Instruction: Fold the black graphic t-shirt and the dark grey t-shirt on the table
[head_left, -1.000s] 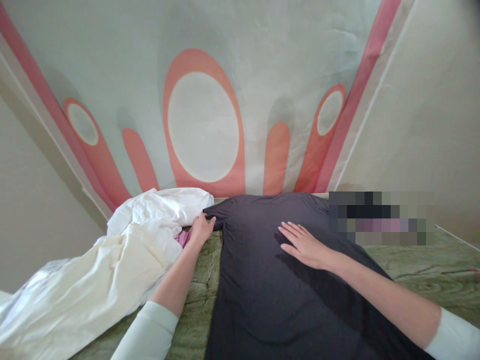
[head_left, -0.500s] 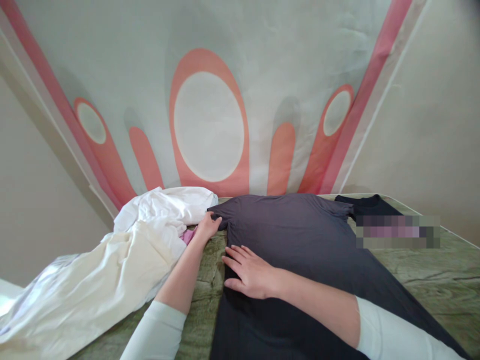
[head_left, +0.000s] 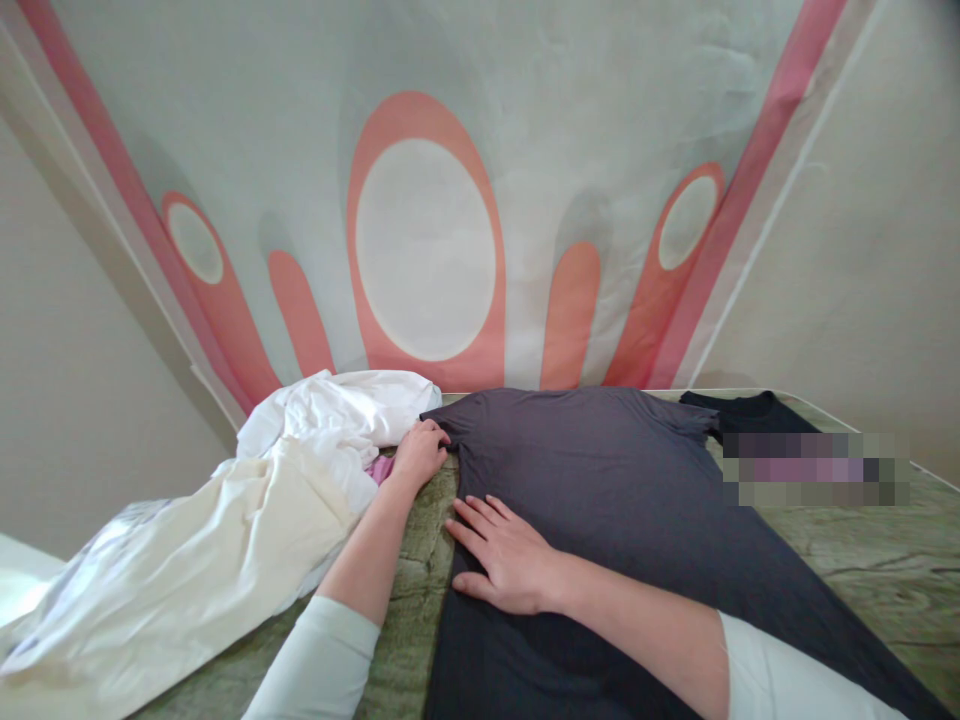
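Note:
A dark grey T-shirt (head_left: 600, 490), or a longer garment of that cut, lies spread out, its collar end away from me. My left hand (head_left: 421, 455) is at its left sleeve, fingers curled and closed on the sleeve's edge; the fingertips are partly hidden. My right hand (head_left: 510, 558) rests flat on the garment near its left side edge, fingers spread, gripping nothing.
To the left lies a heap of white cloth (head_left: 337, 405) and cream cloth (head_left: 225, 550), with a bit of pink fabric (head_left: 381, 468) beside it. A folded black garment (head_left: 750, 408) lies at right on the wood-patterned surface (head_left: 885, 590). A printed backdrop (head_left: 525, 150) rises behind.
My left hand has turned slightly and its fingers have curled further over the sleeve's edge. My right hand stays flat on the garment. The whole view has shifted a little.

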